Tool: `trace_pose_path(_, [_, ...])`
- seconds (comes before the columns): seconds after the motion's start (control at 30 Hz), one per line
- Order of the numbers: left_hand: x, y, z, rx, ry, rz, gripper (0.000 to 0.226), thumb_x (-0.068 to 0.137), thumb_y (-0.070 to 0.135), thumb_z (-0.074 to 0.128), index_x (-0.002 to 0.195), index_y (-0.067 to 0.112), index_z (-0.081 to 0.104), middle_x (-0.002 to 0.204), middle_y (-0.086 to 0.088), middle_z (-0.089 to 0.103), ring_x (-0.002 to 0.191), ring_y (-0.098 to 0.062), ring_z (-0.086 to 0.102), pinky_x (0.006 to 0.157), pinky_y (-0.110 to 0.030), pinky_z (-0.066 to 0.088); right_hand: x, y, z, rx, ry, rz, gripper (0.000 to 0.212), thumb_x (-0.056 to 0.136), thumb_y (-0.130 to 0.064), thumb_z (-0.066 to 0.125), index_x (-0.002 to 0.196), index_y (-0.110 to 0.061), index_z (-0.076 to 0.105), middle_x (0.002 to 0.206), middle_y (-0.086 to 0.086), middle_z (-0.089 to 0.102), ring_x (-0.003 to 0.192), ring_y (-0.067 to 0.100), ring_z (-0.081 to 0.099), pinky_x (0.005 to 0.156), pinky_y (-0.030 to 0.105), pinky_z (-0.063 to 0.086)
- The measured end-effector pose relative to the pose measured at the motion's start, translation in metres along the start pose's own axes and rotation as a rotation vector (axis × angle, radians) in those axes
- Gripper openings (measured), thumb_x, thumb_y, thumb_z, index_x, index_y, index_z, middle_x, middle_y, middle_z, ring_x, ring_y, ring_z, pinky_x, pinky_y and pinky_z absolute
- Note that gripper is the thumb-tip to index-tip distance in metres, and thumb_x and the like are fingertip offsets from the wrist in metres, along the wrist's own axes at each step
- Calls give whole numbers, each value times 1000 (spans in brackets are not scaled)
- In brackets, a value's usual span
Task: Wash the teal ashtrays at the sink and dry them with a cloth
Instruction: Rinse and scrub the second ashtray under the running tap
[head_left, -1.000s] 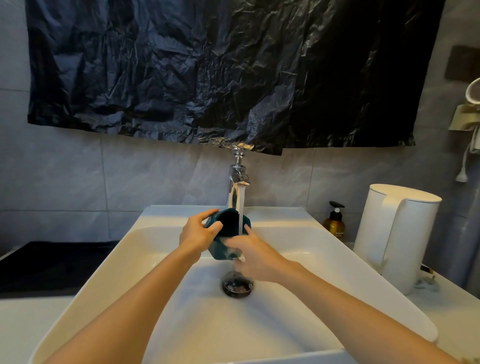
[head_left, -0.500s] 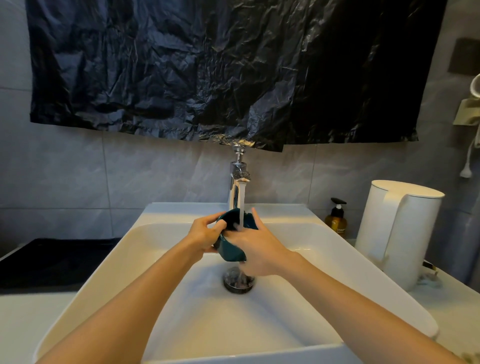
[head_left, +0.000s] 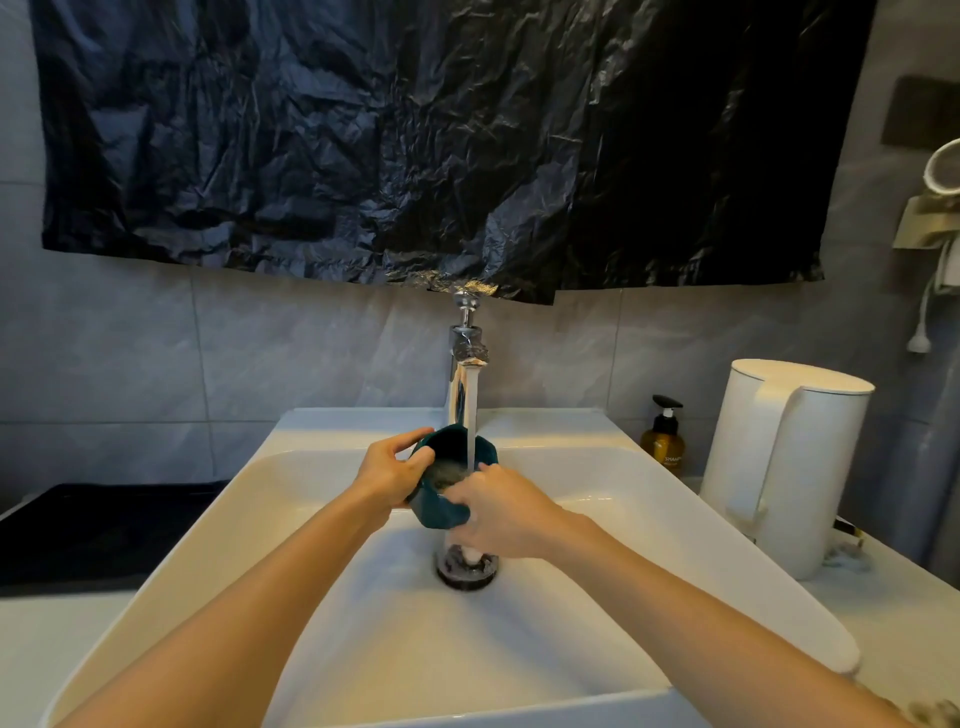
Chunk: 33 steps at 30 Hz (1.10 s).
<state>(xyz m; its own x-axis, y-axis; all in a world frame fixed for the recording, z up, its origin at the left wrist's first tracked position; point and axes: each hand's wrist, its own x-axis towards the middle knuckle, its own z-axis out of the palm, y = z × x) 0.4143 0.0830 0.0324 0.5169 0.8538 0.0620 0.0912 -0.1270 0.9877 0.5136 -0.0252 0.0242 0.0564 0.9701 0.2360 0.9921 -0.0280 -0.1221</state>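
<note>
Left hand (head_left: 387, 475) fingers curl round teal ashtray (head_left: 449, 486) rim, tilting it under tap (head_left: 467, 348) stream over sink (head_left: 291, 467) centre; right hand (head_left: 501, 512) fingers pressed inside, rubbing

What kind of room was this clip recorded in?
Most likely a home bathroom or washroom. A white rectangular basin sits under a running chrome tap on a grey tiled wall, with an amber pump bottle beside it. The white electric kettle hints at a shared utility corner.
</note>
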Motion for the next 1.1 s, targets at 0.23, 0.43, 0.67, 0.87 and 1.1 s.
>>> trace_pose_path(0.23, [0,1,-1,34,-8,21,35,96,13,50,130,22,57,124,-10,57,102,-26,53,65,-31,53,2,6,6,214,27,-31,24,78,-3,61,67,-22,53,73,1,56,80,25,49,75,40,48])
trace_pose_path(0.43, [2,2,2,46,40,63,36,95,16,54,129,25,57,120,-8,61,103,-28,56,76,-37,56,-2,12,-1,-132,125,-47,23,82,-15,63,104,-20,66,109,8,64,110,30,43,90,36,45])
trace_pose_path(0.67, [3,3,-3,25,85,51,34,95,16,54,128,24,57,120,-10,59,101,-29,56,69,-37,55,-1,13,-12,110,36,59,31,82,-9,53,105,-21,69,105,0,70,108,22,55,118,38,6])
trace_pose_path(0.87, [-3,6,-1,165,109,131,39,91,26,59,129,32,55,124,-8,60,106,-29,57,83,-41,56,4,16,-19,549,486,349,32,86,-11,60,115,-21,50,118,-1,51,111,18,49,86,27,43])
trace_pose_path(1.1, [-11,11,-1,353,132,258,40,89,28,60,129,34,55,121,-2,64,100,-21,57,77,-32,49,29,19,0,1053,135,663,43,86,-4,64,125,-17,51,122,11,61,105,33,63,73,43,60])
